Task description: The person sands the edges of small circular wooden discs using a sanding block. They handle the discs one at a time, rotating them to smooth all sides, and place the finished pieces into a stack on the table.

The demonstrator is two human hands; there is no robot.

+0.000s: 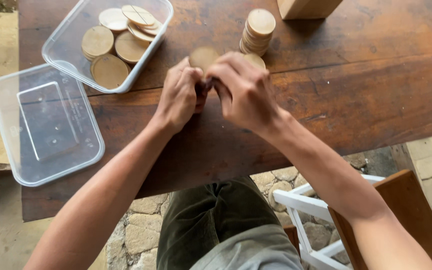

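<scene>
Both hands meet above the desk (376,90): left hand (178,95) and right hand (243,90) pinch round wooden discs (203,56), just before the disc stack (257,32).

Left hand (178,95) and right hand (243,90) together, fingers curled, forearms converging.

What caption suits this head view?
Both hands, left hand and right hand, pinch round wooden discs over a dark table.
</scene>
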